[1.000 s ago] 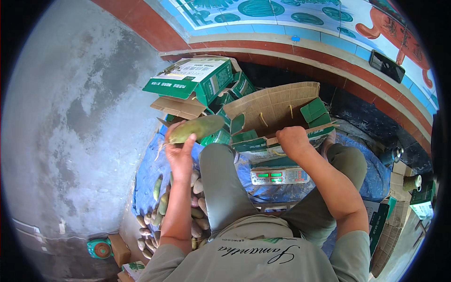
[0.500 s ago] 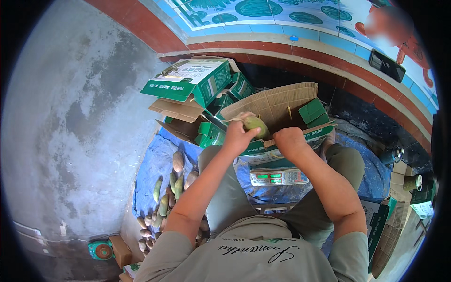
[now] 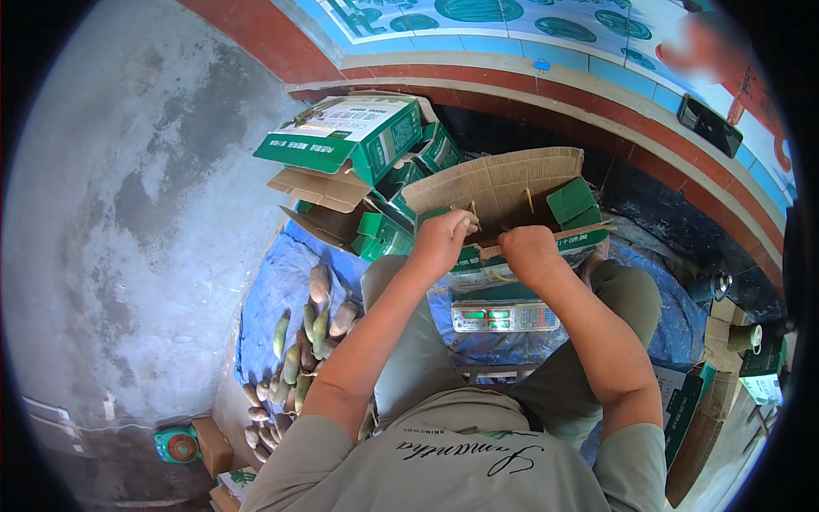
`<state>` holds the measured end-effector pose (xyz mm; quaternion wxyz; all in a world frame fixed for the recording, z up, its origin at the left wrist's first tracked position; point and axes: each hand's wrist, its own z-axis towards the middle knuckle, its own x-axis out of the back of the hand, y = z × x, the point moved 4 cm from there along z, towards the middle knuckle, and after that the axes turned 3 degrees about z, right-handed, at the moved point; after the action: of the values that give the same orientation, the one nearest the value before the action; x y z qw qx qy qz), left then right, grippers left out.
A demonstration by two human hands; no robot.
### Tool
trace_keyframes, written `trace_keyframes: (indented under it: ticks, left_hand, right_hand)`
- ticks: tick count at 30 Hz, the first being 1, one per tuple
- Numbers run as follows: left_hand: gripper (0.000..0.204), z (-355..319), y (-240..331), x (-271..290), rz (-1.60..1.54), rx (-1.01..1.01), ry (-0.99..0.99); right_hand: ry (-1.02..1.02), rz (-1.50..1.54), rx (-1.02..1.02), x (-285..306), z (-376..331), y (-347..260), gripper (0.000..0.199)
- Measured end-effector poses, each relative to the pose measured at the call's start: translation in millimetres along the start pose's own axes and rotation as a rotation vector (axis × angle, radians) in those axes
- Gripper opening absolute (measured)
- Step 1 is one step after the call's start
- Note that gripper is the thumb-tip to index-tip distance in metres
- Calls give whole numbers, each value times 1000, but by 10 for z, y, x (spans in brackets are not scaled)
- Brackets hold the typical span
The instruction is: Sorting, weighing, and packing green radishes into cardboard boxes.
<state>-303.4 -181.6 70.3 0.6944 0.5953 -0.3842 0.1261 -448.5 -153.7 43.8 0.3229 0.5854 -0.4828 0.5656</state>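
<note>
An open brown cardboard box (image 3: 503,183) with green outer faces sits in front of me on a digital scale (image 3: 503,317). My left hand (image 3: 442,241) reaches over the box's near edge, its fingers curled down inside; whatever they hold is hidden. Just beside it, my right hand (image 3: 529,253) is closed over the same near rim. A pile of long green and brown fruits (image 3: 311,328) lies on a blue tarp (image 3: 269,290) by my left knee.
Several green and white cartons (image 3: 350,136), some open, are stacked behind the box to the left. A red and blue tiled ledge (image 3: 546,72) runs behind them. More flattened cartons (image 3: 708,401) lie to my right. A small green device (image 3: 175,445) sits on the concrete floor at lower left.
My left hand lifted a green fruit from the pile side, carried it right to the box and lowered it inside. My right hand stayed on the box rim.
</note>
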Motion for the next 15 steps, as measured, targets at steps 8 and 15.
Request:
trace_keyframes:
  ticks: [8, 15]
  left_hand:
    - [14, -642, -220, 693, -7, -98, 530]
    - [18, -1478, -1796, 755, 187, 299, 590]
  right_hand:
    - [38, -21, 15, -6, -18, 20, 12]
    - [118, -27, 28, -45, -62, 39, 9]
